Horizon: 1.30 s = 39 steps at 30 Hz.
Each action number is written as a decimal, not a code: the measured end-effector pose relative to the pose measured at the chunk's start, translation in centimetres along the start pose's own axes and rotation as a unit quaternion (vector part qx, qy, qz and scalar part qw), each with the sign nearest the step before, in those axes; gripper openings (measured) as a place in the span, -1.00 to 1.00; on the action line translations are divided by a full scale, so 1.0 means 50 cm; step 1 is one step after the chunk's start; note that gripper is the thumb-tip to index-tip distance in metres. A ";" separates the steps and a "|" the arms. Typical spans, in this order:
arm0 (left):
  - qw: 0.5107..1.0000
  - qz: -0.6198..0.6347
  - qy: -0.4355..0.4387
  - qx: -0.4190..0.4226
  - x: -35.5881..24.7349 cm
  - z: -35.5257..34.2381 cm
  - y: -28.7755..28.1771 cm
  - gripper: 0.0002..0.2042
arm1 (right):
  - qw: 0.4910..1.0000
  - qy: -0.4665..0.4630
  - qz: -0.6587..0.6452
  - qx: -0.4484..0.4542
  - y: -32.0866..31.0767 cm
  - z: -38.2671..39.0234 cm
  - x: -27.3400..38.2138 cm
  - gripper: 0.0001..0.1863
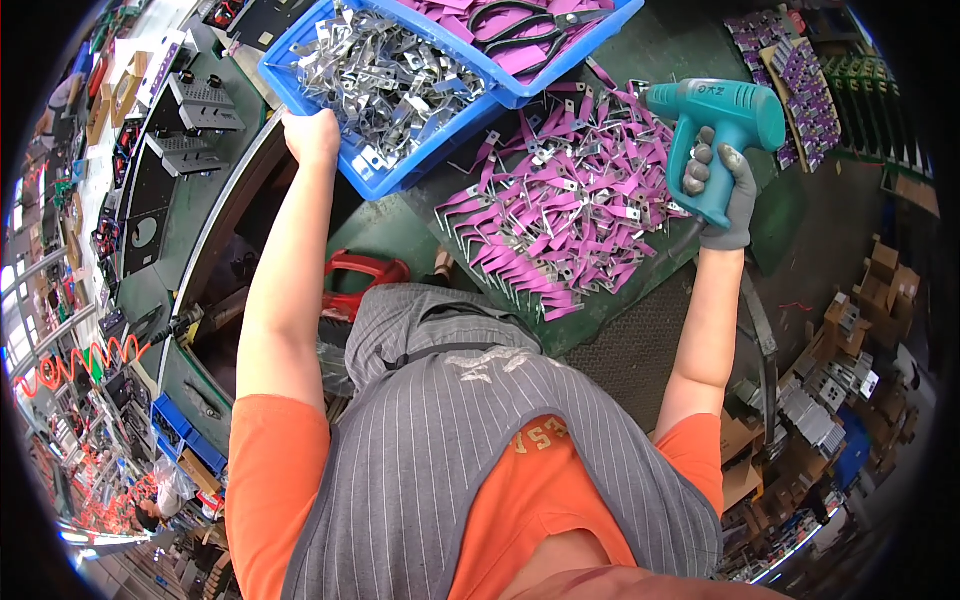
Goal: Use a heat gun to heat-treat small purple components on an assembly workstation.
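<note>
A grey glove covers my right hand [722, 185], which is wrapped round the handle of a teal heat gun [735, 108]. The gun's nozzle points left, over the far right side of a big pile of bent metal strips in purple sleeves [570, 200]. My bare left hand [313, 136] grips the left wall of a blue plastic bin [390, 183]; its fingertips are partly hidden. Loose silver metal brackets [385, 85] fill this bin. Beside it, a second blue bin [515, 92] holds flat purple sleeves [440, 18] and black-handled scissors [520, 28].
The strips lie on a green worktable [420, 225]. A red plastic stool [355, 280] stands below its edge, by my legs. Racks of purple-sleeved parts [790, 90] are at the far right. Cardboard boxes [885, 280] are stacked on the right; another green bench [205, 150] runs along the left.
</note>
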<state>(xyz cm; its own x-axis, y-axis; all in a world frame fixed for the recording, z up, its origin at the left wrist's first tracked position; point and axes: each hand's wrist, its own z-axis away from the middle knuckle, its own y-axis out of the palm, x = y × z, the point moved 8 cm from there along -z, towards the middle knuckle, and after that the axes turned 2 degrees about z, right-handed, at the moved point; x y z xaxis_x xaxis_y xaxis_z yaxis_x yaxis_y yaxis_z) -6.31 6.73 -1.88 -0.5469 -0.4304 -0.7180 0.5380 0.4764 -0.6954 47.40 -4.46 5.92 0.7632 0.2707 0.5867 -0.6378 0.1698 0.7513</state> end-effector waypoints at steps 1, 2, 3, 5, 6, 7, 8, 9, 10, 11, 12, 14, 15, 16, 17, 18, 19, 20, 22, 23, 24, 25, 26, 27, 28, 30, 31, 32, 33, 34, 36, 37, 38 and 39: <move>1.000 0.000 0.000 0.001 0.004 -0.002 0.002 -0.63 | 1.000 0.000 0.000 -0.001 0.001 0.003 -0.001 -0.59; 1.000 0.010 0.007 0.003 0.006 -0.004 0.003 -0.64 | 1.000 0.000 0.004 0.002 0.005 0.006 -0.004 -0.59; 1.000 0.022 0.015 0.006 -0.003 -0.001 0.004 -0.64 | 1.000 -0.001 0.007 0.004 0.006 0.009 -0.005 -0.59; 1.000 0.015 0.011 0.010 -0.009 0.004 -0.001 -0.64 | 1.000 -0.010 0.011 0.001 0.001 0.008 -0.010 -0.58; 1.000 0.008 0.004 0.009 -0.014 0.009 -0.008 -0.64 | 1.000 -0.015 0.014 0.003 0.001 0.004 -0.011 -0.57; 1.000 0.005 0.003 0.005 -0.011 0.009 -0.012 -0.64 | 1.000 -0.012 0.012 0.006 0.002 0.000 -0.016 -0.57; 1.000 -0.001 -0.004 0.001 -0.003 0.007 -0.020 -0.66 | 1.000 -0.008 0.003 0.009 0.002 -0.006 -0.023 -0.57; 1.000 -0.011 -0.010 -0.010 0.003 0.006 -0.037 -0.67 | 1.000 0.000 -0.010 0.017 0.001 -0.020 -0.034 -0.56; 0.999 0.005 -0.031 0.044 -0.029 0.028 -0.049 -0.69 | 0.998 0.020 -0.029 0.059 0.005 -0.030 -0.044 -0.55; 0.998 -0.004 -0.025 0.066 -0.052 0.042 -0.059 -0.81 | 0.991 0.046 -0.054 0.110 0.021 -0.033 -0.049 -0.53; 0.994 -0.041 -0.056 0.082 -0.074 0.063 -0.051 -0.88 | 0.999 0.037 0.002 0.027 0.014 -0.009 -0.029 -0.49; 0.992 -0.056 -0.081 0.076 -0.046 0.053 -0.048 -0.73 | 0.998 0.037 0.037 -0.025 -0.015 0.001 -0.018 -0.38; 0.997 0.005 -0.063 0.053 -0.060 0.062 -0.057 -0.66 | 0.992 0.044 0.098 -0.066 -0.090 -0.002 0.001 -0.37; 0.996 0.020 -0.075 0.037 -0.077 0.073 -0.066 -0.66 | 0.994 0.066 0.076 0.049 -0.123 -0.002 0.018 -0.41; 0.994 0.035 -0.101 0.032 -0.064 0.070 -0.058 -0.65 | 0.985 0.025 0.165 -0.045 -0.155 0.014 0.062 -0.45; 0.994 0.015 -0.101 0.032 -0.059 0.068 -0.022 -0.62 | 0.985 0.048 0.101 0.130 -0.101 0.032 0.056 -0.46; 0.994 0.031 -0.106 0.023 -0.053 0.068 -0.003 -0.60 | 0.988 0.042 0.118 0.093 -0.154 0.030 0.080 -0.48; 0.992 0.033 -0.122 0.024 -0.056 0.073 -0.012 -0.60 | 0.975 0.001 0.176 -0.135 -0.128 0.042 0.076 -0.52; 0.989 0.034 -0.141 0.026 -0.052 0.068 -0.028 -0.58 | 0.992 0.054 0.035 0.105 -0.061 0.014 0.036 -0.55; 0.989 0.033 -0.146 0.023 -0.049 0.062 -0.035 -0.56 | 0.994 0.049 0.044 0.092 -0.066 0.003 0.039 -0.55; 0.985 0.022 -0.164 0.050 -0.041 0.058 -0.039 -0.46 | 0.993 0.052 0.041 0.098 -0.065 -0.001 0.028 -0.55; 0.985 0.021 -0.164 0.043 -0.038 0.055 -0.044 -0.46 | 0.995 0.043 0.043 0.082 -0.069 -0.007 0.025 -0.55; 0.987 0.019 -0.156 0.030 -0.039 0.053 -0.043 -0.46 | 0.996 0.032 0.044 0.066 -0.075 -0.012 0.026 -0.55; 0.988 0.020 -0.150 0.025 -0.038 0.058 -0.034 -0.46 | 0.996 0.030 0.048 0.065 -0.079 -0.003 0.033 -0.55; 0.988 0.026 -0.150 0.026 -0.038 0.063 -0.024 -0.49 | 0.995 0.043 0.042 0.080 -0.076 0.007 0.039 -0.54; 0.989 0.019 -0.141 0.030 -0.046 0.056 -0.017 -0.49 | 0.988 0.079 -0.009 0.131 -0.064 0.028 0.049 -0.54; 0.990 0.006 -0.132 0.042 -0.054 0.064 0.006 -0.49 | 0.981 0.098 -0.054 0.156 -0.039 0.054 0.049 -0.53; 0.993 0.007 -0.118 0.026 -0.052 0.067 0.009 -0.50 | 0.997 0.052 0.045 -0.024 -0.078 0.070 0.067 -0.53; 0.993 0.023 -0.112 0.037 -0.072 0.085 -0.020 -0.56 | 0.962 0.008 0.133 -0.237 -0.068 0.092 0.055 -0.52; 0.992 0.067 -0.100 0.036 -0.068 0.081 -0.041 -0.59 | 0.998 0.045 0.039 -0.031 -0.060 0.069 0.039 -0.50; 0.987 0.038 -0.127 0.086 -0.034 0.059 -0.049 -0.63 | 0.997 0.076 0.016 0.000 0.007 0.048 0.000 -0.49; 0.991 0.017 -0.112 0.072 -0.017 0.047 -0.042 -0.67 | 0.998 0.066 0.001 -0.010 0.034 0.048 -0.013 -0.50; 0.992 0.028 -0.089 0.083 -0.038 0.053 -0.047 -0.68 | 0.997 0.069 0.002 -0.028 0.033 0.049 -0.012 -0.52; 0.993 -0.002 -0.083 0.084 -0.019 0.030 -0.028 -0.65 | 0.998 0.055 0.019 -0.007 0.033 0.051 -0.005 -0.53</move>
<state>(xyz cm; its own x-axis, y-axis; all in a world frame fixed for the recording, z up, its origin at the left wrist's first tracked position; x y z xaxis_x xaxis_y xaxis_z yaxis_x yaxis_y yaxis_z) -5.58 5.35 -0.26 -0.4441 -0.5584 -0.7007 0.6428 0.3462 -0.6833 46.43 -6.68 7.81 0.7226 0.3799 0.5775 -0.6681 0.1695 0.7245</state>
